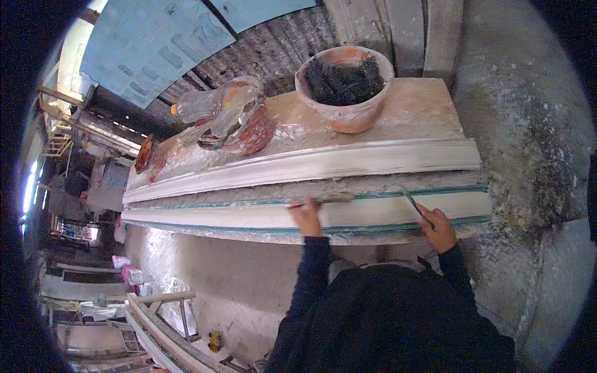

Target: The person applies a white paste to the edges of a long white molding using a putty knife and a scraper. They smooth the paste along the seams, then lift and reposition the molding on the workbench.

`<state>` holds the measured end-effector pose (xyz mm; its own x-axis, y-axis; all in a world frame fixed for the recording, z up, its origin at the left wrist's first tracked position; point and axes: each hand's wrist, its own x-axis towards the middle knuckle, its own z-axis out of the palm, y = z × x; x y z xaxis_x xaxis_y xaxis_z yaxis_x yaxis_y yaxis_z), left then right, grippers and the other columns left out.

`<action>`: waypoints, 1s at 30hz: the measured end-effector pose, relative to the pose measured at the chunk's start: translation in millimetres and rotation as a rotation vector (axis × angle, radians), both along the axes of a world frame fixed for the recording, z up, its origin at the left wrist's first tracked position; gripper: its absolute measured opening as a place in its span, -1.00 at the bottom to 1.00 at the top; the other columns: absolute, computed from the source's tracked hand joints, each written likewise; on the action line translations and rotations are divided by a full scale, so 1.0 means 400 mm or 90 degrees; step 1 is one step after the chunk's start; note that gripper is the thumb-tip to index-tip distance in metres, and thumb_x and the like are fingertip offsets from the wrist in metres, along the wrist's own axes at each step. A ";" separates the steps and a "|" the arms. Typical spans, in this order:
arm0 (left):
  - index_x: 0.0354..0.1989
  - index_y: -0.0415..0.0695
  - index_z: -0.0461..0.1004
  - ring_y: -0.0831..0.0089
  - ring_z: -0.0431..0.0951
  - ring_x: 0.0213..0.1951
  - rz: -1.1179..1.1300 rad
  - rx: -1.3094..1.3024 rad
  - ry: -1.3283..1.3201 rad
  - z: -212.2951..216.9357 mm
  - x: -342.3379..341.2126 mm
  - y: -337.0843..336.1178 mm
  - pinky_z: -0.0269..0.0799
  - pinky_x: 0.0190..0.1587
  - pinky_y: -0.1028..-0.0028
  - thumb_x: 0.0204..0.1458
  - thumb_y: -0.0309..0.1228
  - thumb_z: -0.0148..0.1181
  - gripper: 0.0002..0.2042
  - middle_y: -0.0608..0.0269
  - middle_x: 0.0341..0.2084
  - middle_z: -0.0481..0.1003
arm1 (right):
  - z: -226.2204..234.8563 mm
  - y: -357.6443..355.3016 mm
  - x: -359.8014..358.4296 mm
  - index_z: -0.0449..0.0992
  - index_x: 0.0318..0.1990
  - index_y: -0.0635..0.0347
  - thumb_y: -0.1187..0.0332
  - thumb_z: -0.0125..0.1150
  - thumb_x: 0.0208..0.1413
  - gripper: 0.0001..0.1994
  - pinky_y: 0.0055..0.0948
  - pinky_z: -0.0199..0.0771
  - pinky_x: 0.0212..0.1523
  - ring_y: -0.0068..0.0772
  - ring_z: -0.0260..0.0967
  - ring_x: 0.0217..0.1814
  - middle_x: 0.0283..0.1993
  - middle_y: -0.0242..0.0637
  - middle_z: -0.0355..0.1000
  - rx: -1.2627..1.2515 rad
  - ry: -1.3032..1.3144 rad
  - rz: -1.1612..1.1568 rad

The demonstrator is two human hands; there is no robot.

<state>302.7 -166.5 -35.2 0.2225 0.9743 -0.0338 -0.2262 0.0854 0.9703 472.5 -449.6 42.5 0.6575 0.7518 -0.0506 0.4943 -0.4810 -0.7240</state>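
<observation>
My left hand [307, 217] is closed around a slim dark-handled tool [336, 199] with a flat, brownish end pointing right; whether that end is bristle or blade I cannot tell. In my right hand [439, 231] is a scraper-like tool [407, 198] with a dark handle and a thin, pale, bent blade. Its tip reaches the far green edge of a long mould [373, 211]. White material fills the mould between its two green edges, and both hands are over its near side. Just behind it lies a long white ridged moulding [311, 163].
On the bench [426, 105] stands a stained bucket [351, 117] with dark fibrous stuff inside. Left of it are a reddish pot [255, 133] and a clear bottle [202, 104] with a yellow cap. A wooden frame [165, 332] stands at lower left.
</observation>
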 end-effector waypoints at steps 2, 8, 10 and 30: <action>-0.27 -0.31 0.09 0.45 0.35 -0.37 0.196 0.147 0.120 0.028 -0.140 0.130 0.42 -0.44 0.48 -0.05 -0.41 0.13 -0.66 0.09 -0.35 0.22 | -0.004 0.005 0.000 0.31 0.04 -0.08 0.25 0.01 0.00 -0.62 -0.30 0.21 -0.44 -0.21 0.15 -0.49 -0.53 -0.19 0.13 -0.021 0.000 0.016; -0.25 -0.27 0.13 0.27 0.32 -0.33 0.381 0.332 0.475 0.210 -0.377 0.278 0.26 -0.22 0.37 -0.02 -0.40 0.06 -0.72 0.05 -0.39 0.27 | -0.023 0.066 -0.006 0.32 0.03 -0.09 0.26 0.02 -0.01 -0.62 -0.31 0.20 -0.46 -0.23 0.14 -0.51 -0.56 -0.22 0.11 0.017 -0.023 0.065; -0.27 -0.26 0.14 0.27 0.34 -0.30 0.371 0.324 0.401 0.207 -0.359 0.274 0.27 -0.22 0.35 -0.01 -0.41 0.05 -0.75 0.05 -0.37 0.28 | -0.021 0.113 -0.019 0.32 0.04 -0.09 0.26 0.01 0.00 -0.62 -0.31 0.20 -0.45 -0.23 0.15 -0.51 -0.56 -0.22 0.12 0.007 -0.021 0.079; -0.24 -0.29 0.13 0.21 0.36 -0.29 0.415 0.266 0.342 0.244 -0.685 0.728 0.30 -0.26 0.31 -0.03 -0.44 0.05 -0.72 0.03 -0.36 0.28 | 0.003 0.599 -0.320 0.35 0.01 0.00 0.24 0.04 -0.03 -0.61 -0.40 0.21 -0.42 -0.28 0.18 -0.47 -0.54 -0.24 0.16 -0.035 -0.029 0.090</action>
<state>28.7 124.7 62.5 -0.3144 0.8578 0.4067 0.3800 -0.2788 0.8819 344.5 -210.0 43.8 0.5484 0.8336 -0.0660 0.5916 -0.4425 -0.6740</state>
